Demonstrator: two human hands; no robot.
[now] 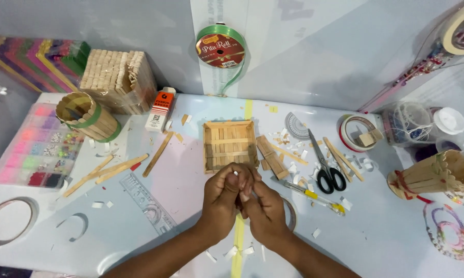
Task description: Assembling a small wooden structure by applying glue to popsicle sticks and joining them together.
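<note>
My left hand (222,198) and my right hand (263,211) are pressed together over the table's middle, fingers pinched on a small white scrap (236,174) held between them. Just beyond the fingertips lies a square frame of wooden craft sticks (229,145). A short panel of glued sticks (271,157) rests at its right side. How much of the scrap is hidden inside the fingers I cannot tell.
Black-handled scissors (325,164) and a yellow cutter knife (314,196) lie to the right. Loose sticks (113,169) and a clear ruler (145,201) lie left. A stick cup (85,116), bead box (34,149), tape rolls (356,131), green ribbon spool (220,47) and paper scraps surround.
</note>
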